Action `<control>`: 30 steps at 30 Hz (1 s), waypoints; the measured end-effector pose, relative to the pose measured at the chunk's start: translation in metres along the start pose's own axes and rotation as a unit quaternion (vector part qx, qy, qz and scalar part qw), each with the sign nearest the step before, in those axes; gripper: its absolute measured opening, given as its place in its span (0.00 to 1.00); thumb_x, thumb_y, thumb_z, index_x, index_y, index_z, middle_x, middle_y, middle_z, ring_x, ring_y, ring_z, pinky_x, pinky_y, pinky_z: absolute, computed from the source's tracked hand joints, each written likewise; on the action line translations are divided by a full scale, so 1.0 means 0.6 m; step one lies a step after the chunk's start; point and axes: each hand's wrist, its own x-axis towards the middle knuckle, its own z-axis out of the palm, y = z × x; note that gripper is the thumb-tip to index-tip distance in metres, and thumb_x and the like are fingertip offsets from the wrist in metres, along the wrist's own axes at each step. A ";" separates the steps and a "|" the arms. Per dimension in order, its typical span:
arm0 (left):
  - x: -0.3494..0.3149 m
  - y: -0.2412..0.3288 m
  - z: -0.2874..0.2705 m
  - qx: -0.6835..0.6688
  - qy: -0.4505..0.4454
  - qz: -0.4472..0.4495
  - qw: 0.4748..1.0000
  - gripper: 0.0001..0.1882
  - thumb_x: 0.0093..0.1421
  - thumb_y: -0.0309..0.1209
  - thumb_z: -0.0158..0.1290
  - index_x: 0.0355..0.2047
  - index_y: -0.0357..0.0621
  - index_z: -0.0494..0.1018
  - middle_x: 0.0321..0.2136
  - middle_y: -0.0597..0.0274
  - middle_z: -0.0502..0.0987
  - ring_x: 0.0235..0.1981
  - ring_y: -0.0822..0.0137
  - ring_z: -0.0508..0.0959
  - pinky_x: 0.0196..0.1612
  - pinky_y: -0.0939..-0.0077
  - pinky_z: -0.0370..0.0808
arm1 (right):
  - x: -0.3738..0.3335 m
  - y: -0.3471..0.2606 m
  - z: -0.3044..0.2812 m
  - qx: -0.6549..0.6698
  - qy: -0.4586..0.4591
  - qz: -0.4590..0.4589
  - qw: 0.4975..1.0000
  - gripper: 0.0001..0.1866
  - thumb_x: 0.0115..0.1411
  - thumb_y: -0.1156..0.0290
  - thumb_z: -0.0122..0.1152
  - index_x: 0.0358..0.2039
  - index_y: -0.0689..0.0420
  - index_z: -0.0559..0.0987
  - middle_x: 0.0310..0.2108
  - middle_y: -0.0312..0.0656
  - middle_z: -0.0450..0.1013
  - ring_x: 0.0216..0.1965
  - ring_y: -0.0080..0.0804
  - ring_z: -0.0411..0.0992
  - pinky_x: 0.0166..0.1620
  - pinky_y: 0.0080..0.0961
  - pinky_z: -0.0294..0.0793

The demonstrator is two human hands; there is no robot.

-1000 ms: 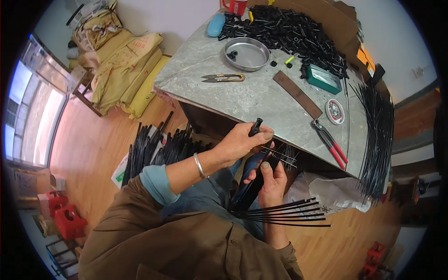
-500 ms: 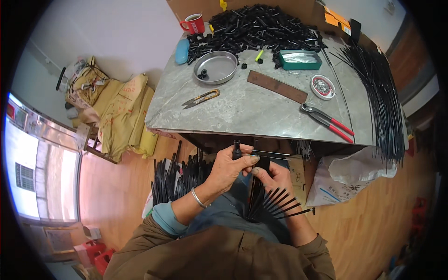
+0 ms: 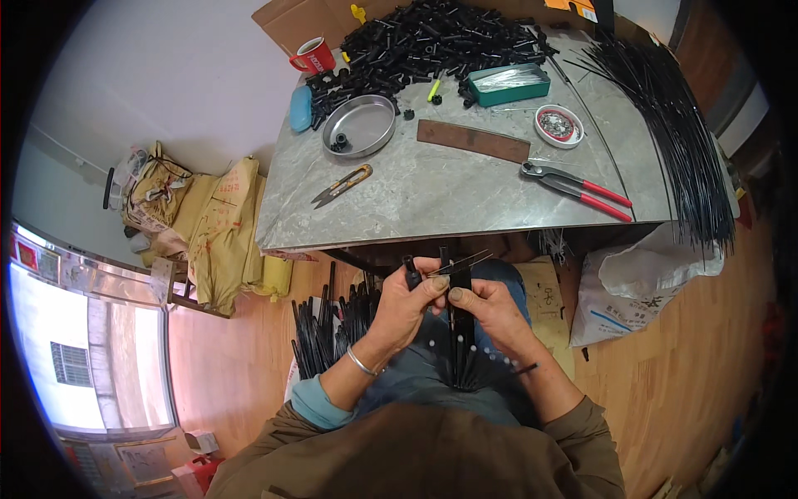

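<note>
at the left, a short black tube (image 3: 411, 273) is held in the curled left hand (image 3: 403, 309); it looks light, hard and a bit slippery, and is best held around its middle. between the two hands, thin wires (image 3: 470, 261) are seen, easy to bend by their look, but how they are gripped cannot be told. over the lap (image 3: 403, 378), flat black strips (image 3: 464, 326) are pinched by the right hand (image 3: 497, 316); they look bendy and smooth, and are best squeezed flat near the top.
</note>
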 end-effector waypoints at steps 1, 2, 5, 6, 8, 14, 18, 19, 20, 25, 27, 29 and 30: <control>-0.003 -0.003 0.002 0.002 0.000 -0.001 1.000 0.12 0.59 0.27 0.57 0.42 0.39 0.69 0.26 0.65 0.74 0.23 0.76 0.73 0.25 0.83 0.70 | -0.003 -0.005 0.005 -0.004 0.009 0.006 1.000 0.14 0.60 0.60 0.63 0.32 0.59 0.82 0.26 0.31 0.77 0.23 0.12 0.67 0.26 0.13 0.65; -0.005 -0.005 0.003 0.035 0.012 0.021 0.999 0.13 0.59 0.27 0.57 0.42 0.40 0.70 0.27 0.65 0.75 0.23 0.76 0.73 0.26 0.83 0.70 | -0.004 -0.007 0.008 -0.008 0.018 0.013 1.000 0.14 0.60 0.60 0.63 0.32 0.59 0.82 0.26 0.31 0.77 0.24 0.12 0.68 0.27 0.13 0.65; -0.004 -0.003 -0.003 0.014 0.002 0.014 1.000 0.13 0.58 0.29 0.58 0.42 0.41 0.70 0.28 0.65 0.75 0.24 0.76 0.73 0.27 0.83 0.70 | -0.001 -0.008 0.004 0.002 -0.012 0.014 1.000 0.15 0.59 0.59 0.63 0.32 0.59 0.82 0.27 0.32 0.78 0.26 0.13 0.69 0.28 0.13 0.67; 0.000 -0.002 -0.007 -0.042 -0.020 -0.011 0.999 0.14 0.58 0.29 0.59 0.43 0.42 0.70 0.29 0.66 0.76 0.24 0.76 0.73 0.27 0.83 0.70 | -0.001 -0.011 0.001 0.001 -0.013 0.013 1.000 0.15 0.59 0.59 0.63 0.32 0.59 0.82 0.27 0.32 0.78 0.26 0.13 0.69 0.28 0.13 0.67; 0.002 0.000 -0.012 -0.069 -0.041 -0.014 0.997 0.15 0.58 0.30 0.59 0.43 0.43 0.70 0.29 0.66 0.76 0.24 0.76 0.73 0.27 0.83 0.70 | -0.003 -0.016 -0.004 0.041 -0.028 0.070 0.996 0.15 0.59 0.58 0.63 0.33 0.59 0.81 0.27 0.33 0.78 0.27 0.13 0.70 0.29 0.13 0.68; -0.007 0.004 0.007 -0.055 -0.050 -0.004 0.997 0.13 0.58 0.29 0.58 0.42 0.42 0.71 0.26 0.68 0.75 0.23 0.79 0.71 0.26 0.85 0.69 | -0.008 0.005 -0.014 0.022 -0.019 0.071 0.997 0.16 0.60 0.57 0.62 0.33 0.60 0.81 0.27 0.33 0.77 0.27 0.14 0.71 0.30 0.13 0.70; -0.003 0.000 0.005 0.025 -0.027 0.020 0.999 0.11 0.58 0.30 0.59 0.39 0.41 0.71 0.27 0.67 0.76 0.22 0.78 0.72 0.24 0.85 0.69 | -0.015 -0.011 0.009 0.005 0.008 0.029 1.000 0.13 0.61 0.62 0.62 0.36 0.60 0.79 0.29 0.33 0.76 0.27 0.15 0.71 0.31 0.14 0.71; 0.001 -0.001 0.006 0.067 -0.014 0.035 0.997 0.09 0.58 0.29 0.58 0.38 0.41 0.72 0.25 0.67 0.75 0.22 0.79 0.72 0.24 0.85 0.69 | -0.014 -0.008 0.013 0.015 0.026 -0.034 0.999 0.12 0.60 0.65 0.62 0.39 0.61 0.77 0.31 0.34 0.76 0.27 0.16 0.71 0.32 0.15 0.72; 0.001 0.002 0.010 0.060 -0.009 0.040 0.997 0.09 0.58 0.29 0.58 0.38 0.41 0.72 0.25 0.67 0.75 0.22 0.79 0.72 0.24 0.85 0.69 | -0.013 -0.009 0.013 0.025 0.044 -0.096 0.994 0.13 0.60 0.68 0.62 0.42 0.61 0.75 0.33 0.35 0.75 0.27 0.17 0.72 0.33 0.15 0.72; -0.011 0.037 0.019 0.030 -0.041 -0.042 0.998 0.09 0.59 0.29 0.55 0.39 0.39 0.72 0.23 0.69 0.73 0.23 0.79 0.71 0.26 0.85 0.69 | -0.012 -0.027 0.040 0.068 0.041 -0.049 0.996 0.18 0.59 0.78 0.60 0.48 0.61 0.66 0.32 0.41 0.73 0.28 0.27 0.75 0.31 0.25 0.80; -0.009 0.035 0.015 0.049 -0.023 -0.006 0.999 0.11 0.61 0.31 0.54 0.40 0.38 0.72 0.23 0.69 0.72 0.24 0.79 0.70 0.27 0.84 0.68 | -0.013 -0.027 0.048 0.066 0.041 -0.056 0.995 0.17 0.59 0.78 0.59 0.48 0.61 0.66 0.31 0.41 0.73 0.27 0.27 0.75 0.30 0.25 0.80; 0.003 0.038 0.012 0.070 -0.004 0.026 0.997 0.12 0.62 0.33 0.53 0.42 0.37 0.72 0.23 0.70 0.70 0.25 0.80 0.69 0.29 0.83 0.68 | -0.017 -0.029 0.058 0.065 0.085 -0.077 0.991 0.17 0.60 0.73 0.60 0.47 0.59 0.66 0.29 0.40 0.71 0.23 0.28 0.72 0.26 0.26 0.78; 0.017 0.047 0.004 -0.012 -0.002 0.029 1.000 0.14 0.64 0.34 0.50 0.44 0.36 0.70 0.25 0.69 0.70 0.27 0.77 0.70 0.31 0.81 0.69 | -0.014 -0.029 0.061 0.050 0.073 -0.067 0.994 0.17 0.60 0.73 0.60 0.47 0.59 0.66 0.29 0.40 0.71 0.23 0.28 0.72 0.26 0.26 0.78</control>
